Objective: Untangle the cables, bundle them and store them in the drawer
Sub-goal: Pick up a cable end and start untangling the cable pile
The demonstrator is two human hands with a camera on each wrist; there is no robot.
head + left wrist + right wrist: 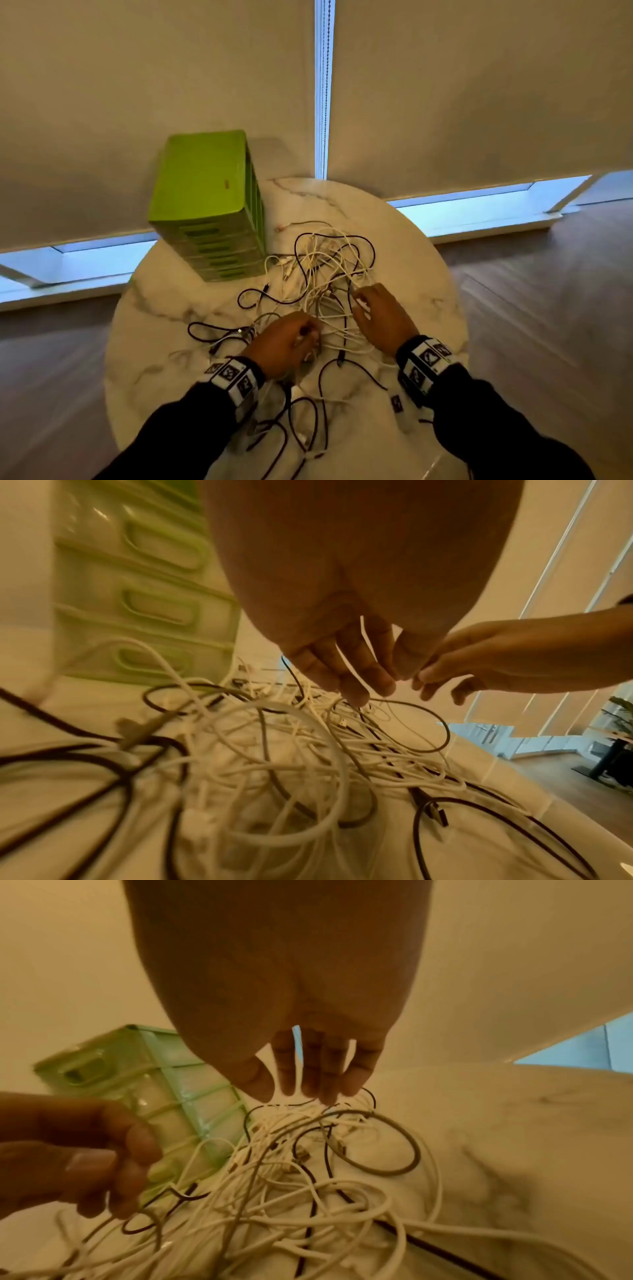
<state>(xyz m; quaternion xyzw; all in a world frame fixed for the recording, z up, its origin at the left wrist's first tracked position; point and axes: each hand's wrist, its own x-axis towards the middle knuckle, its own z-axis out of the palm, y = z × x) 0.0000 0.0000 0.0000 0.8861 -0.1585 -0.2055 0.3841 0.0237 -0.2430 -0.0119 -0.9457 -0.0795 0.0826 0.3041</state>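
A tangle of white and black cables (pixel 329 274) lies in the middle of a round marble table (pixel 411 246). My left hand (pixel 308 334) hovers over the near part of the tangle with its fingers curled, pinching thin white cables (pixel 192 1191) that trail down from it. My right hand (pixel 359 305) is just to the right, fingers straight and spread, their tips touching the top of the pile (pixel 308 1177). A green drawer unit (pixel 205 192) with several shut drawers stands at the back left of the table, beside the tangle.
More black cable loops (pixel 308 428) lie between my forearms near the table's front edge. Blinds cover the windows behind the table. Wooden floor (pixel 548 308) surrounds it. A black plug (pixel 435 810) lies at the tangle's right side.
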